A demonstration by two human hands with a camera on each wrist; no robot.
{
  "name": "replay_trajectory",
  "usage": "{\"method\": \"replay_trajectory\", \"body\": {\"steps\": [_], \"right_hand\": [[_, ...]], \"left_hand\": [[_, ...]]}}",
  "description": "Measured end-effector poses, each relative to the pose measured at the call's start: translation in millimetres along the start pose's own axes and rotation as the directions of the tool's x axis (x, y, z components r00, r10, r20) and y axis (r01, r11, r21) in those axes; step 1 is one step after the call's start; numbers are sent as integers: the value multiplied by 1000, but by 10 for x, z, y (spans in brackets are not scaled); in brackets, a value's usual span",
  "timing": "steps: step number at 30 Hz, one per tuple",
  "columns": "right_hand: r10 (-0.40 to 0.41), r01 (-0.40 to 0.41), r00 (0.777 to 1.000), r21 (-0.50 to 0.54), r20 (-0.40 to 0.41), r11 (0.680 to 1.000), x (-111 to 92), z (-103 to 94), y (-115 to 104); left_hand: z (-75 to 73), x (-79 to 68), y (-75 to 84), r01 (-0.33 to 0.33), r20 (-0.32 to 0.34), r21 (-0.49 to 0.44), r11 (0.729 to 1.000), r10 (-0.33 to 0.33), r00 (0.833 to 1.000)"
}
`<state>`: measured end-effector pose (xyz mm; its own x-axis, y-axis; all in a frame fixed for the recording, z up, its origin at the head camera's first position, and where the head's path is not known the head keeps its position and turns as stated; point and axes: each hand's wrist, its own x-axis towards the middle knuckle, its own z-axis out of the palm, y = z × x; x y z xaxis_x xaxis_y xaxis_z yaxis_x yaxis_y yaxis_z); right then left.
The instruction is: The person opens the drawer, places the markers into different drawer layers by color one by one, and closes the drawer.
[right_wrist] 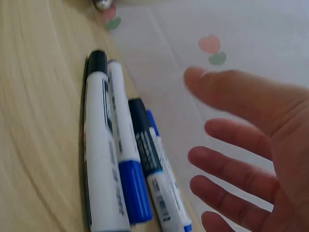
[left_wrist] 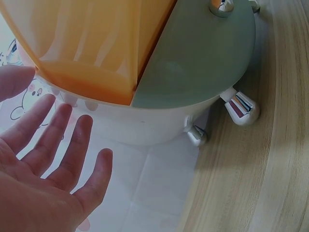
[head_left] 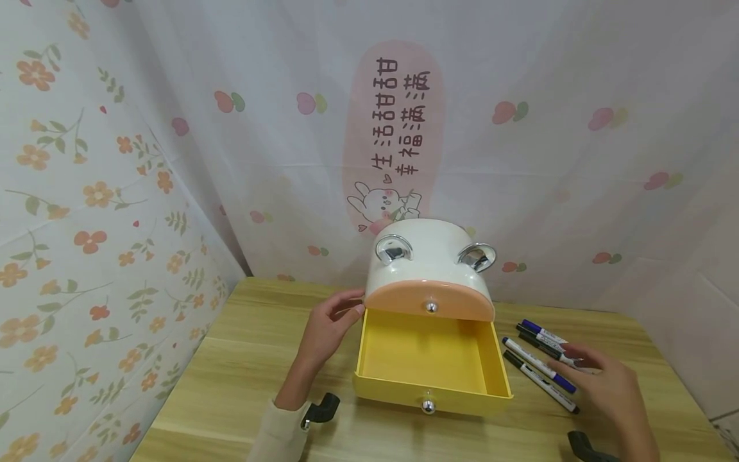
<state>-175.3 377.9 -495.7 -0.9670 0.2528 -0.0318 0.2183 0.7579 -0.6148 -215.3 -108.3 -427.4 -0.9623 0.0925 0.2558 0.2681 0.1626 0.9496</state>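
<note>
A white storage box (head_left: pixel 427 256) with an orange upper front stands near the back of the table. Its yellow drawer (head_left: pixel 424 356) is pulled out, and nothing lies inside it. My left hand (head_left: pixel 323 330) is at the box's left side, fingertips by the shell; the left wrist view shows its fingers (left_wrist: pixel 77 150) spread and slightly bent. Several markers (head_left: pixel 539 382) with black or blue caps lie side by side to the right of the box. Over their right ends is my right hand (head_left: pixel 612 385), fingers extended. In the right wrist view those fingers (right_wrist: pixel 231 166) hold nothing beside the markers (right_wrist: pixel 104 145).
Below the drawer is a green front panel (left_wrist: pixel 198 58), and silver feet (left_wrist: pixel 244 110) carry the box. The wooden table (head_left: pixel 231 378) ends at a printed curtain (head_left: pixel 277 192) behind and another floral cloth (head_left: pixel 86 256) on the left.
</note>
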Motion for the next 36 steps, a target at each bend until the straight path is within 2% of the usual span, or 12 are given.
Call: {"method": "replay_trajectory", "body": {"steps": [8,17,20,33,36], "right_hand": [[55,-52,994,-28,97,998,50,-37,195],[67,-61,980,-38,188,997,81,-32,303],[54,-45,978,-53,203,998,94,-28,315],[137,-133,961,-35,239,991,120,75,400],[126,-118,963,-45,240,992,120,76,399]], "left_hand": [[0,11,1,-5,3,0,1000,5,1000],[-3,12,3,-12,-1,-6,1000,12,1000],[1,13,12,-14,-3,-7,1000,14,1000],[6,1,-11,3,-7,-9,1000,-3,1000],[10,5,-23,5,-4,-8,1000,-5,1000]]}}
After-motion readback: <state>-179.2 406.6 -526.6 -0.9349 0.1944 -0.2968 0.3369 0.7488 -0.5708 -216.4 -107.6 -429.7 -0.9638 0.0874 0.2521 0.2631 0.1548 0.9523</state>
